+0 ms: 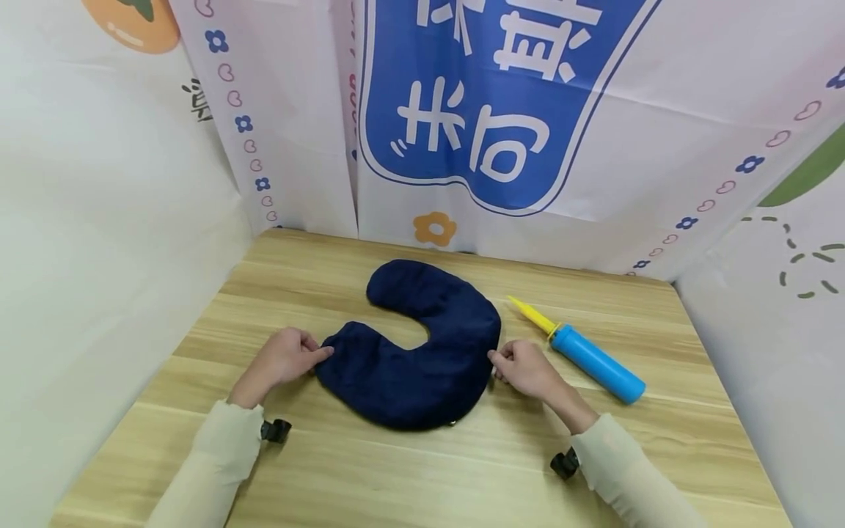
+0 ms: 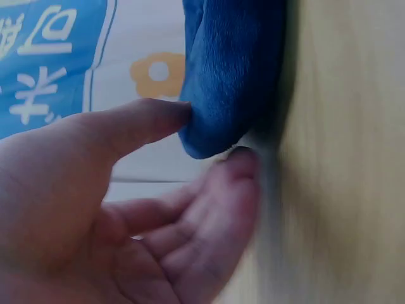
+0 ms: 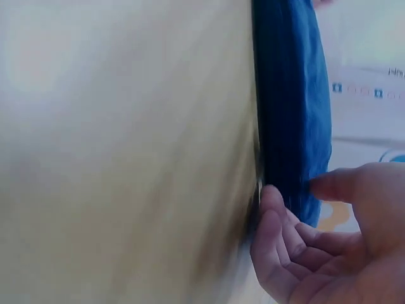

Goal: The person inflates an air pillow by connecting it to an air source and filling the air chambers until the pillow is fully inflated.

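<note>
A dark blue U-shaped neck pillow [image 1: 422,374] with a plush surface lies on the table, its opening toward the left. At the tip of its nearer arm, my left hand [image 1: 290,357] grips the edge, thumb on the upper side and fingers beneath, as the left wrist view shows on the pillow [image 2: 234,76]. My right hand [image 1: 526,369] pinches the pillow's right edge between thumb and curled fingers. In the right wrist view, the pillow's side [image 3: 294,114] runs up from that hand [image 3: 335,234]. A small zipper pull shows on the near rim.
Right of the pillow lies a hand pump [image 1: 597,363] with a blue barrel and a yellow nozzle pointing to the back left. The wooden table [image 1: 396,477] meets a printed white cloth [image 1: 304,147] at the back, and white sheets stand at both sides.
</note>
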Action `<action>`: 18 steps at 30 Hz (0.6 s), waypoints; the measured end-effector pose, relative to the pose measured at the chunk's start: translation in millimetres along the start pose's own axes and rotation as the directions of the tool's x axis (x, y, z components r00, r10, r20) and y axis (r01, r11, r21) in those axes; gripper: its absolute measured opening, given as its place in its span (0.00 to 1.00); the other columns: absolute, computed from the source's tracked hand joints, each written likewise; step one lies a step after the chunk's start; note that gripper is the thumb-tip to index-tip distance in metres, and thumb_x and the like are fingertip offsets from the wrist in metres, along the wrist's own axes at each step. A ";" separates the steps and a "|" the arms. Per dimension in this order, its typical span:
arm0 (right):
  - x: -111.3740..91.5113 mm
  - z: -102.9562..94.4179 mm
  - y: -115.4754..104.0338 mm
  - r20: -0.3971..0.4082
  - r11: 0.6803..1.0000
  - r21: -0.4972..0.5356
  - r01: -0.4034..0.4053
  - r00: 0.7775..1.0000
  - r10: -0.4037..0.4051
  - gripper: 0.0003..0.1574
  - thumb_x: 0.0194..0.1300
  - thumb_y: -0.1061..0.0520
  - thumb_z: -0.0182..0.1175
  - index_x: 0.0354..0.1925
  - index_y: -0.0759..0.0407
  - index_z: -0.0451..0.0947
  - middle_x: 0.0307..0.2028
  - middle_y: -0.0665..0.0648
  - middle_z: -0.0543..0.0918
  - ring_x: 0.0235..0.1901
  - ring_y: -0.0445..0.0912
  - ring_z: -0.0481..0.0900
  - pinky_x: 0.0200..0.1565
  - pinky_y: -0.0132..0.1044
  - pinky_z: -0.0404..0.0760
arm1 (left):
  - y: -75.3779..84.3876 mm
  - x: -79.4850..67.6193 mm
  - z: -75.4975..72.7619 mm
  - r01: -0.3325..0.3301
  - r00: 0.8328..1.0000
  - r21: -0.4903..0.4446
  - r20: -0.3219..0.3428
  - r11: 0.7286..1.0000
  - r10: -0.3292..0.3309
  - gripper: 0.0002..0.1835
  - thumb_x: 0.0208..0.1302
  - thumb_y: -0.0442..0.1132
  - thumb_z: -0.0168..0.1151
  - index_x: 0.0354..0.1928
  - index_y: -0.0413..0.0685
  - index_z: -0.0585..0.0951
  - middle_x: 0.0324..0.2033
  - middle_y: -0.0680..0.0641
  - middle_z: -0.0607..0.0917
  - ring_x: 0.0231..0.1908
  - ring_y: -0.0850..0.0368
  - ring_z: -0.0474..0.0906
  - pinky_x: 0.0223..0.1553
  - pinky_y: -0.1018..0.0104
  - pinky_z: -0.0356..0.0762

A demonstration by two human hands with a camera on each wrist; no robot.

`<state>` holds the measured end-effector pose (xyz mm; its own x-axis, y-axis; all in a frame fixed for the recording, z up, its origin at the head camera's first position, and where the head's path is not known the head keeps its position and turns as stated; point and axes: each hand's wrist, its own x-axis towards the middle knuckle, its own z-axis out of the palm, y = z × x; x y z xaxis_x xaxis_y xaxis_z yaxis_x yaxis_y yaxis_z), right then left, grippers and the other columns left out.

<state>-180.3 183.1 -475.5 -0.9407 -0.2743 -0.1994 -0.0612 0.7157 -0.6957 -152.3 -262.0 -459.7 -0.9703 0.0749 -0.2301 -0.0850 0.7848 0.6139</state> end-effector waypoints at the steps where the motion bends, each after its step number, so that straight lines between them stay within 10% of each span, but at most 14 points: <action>1: 3.9 -1.8 0.0 -0.019 1.000 -0.006 -0.008 1.000 0.008 0.24 0.81 0.47 0.56 0.32 0.58 0.86 0.26 0.55 0.88 0.18 0.41 0.73 0.22 0.32 0.71 | 0.0 -5.6 1.7 0.020 1.000 0.000 0.017 1.000 -0.020 0.22 0.72 0.56 0.66 0.32 0.43 0.87 0.25 0.49 0.89 0.25 0.57 0.80 0.28 0.65 0.75; 7: 31.6 -12.5 0.0 -0.101 0.997 0.003 -0.075 0.992 0.075 0.28 0.81 0.41 0.54 0.32 0.57 0.84 0.27 0.56 0.88 0.22 0.44 0.76 0.27 0.35 0.73 | 2.2 -22.9 19.7 0.053 0.997 -0.169 0.063 0.984 -0.043 0.21 0.72 0.52 0.69 0.27 0.43 0.83 0.23 0.49 0.90 0.26 0.57 0.86 0.27 0.66 0.78; 18: 28.1 -8.9 -3.4 -0.081 0.997 0.000 -0.071 0.994 0.071 0.28 0.80 0.45 0.57 0.25 0.59 0.81 0.23 0.56 0.87 0.16 0.43 0.70 0.22 0.34 0.69 | -9.3 8.1 9.4 0.059 0.998 -0.311 0.002 0.948 -0.062 0.18 0.70 0.43 0.70 0.47 0.31 0.83 0.33 0.40 0.93 0.30 0.58 0.89 0.37 0.65 0.88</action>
<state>-209.5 178.6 -472.6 -0.9667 -0.1701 -0.1914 0.0056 0.7333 -0.6799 -157.2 -262.9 -474.4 -0.9628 0.0270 -0.2689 -0.2089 0.5571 0.8037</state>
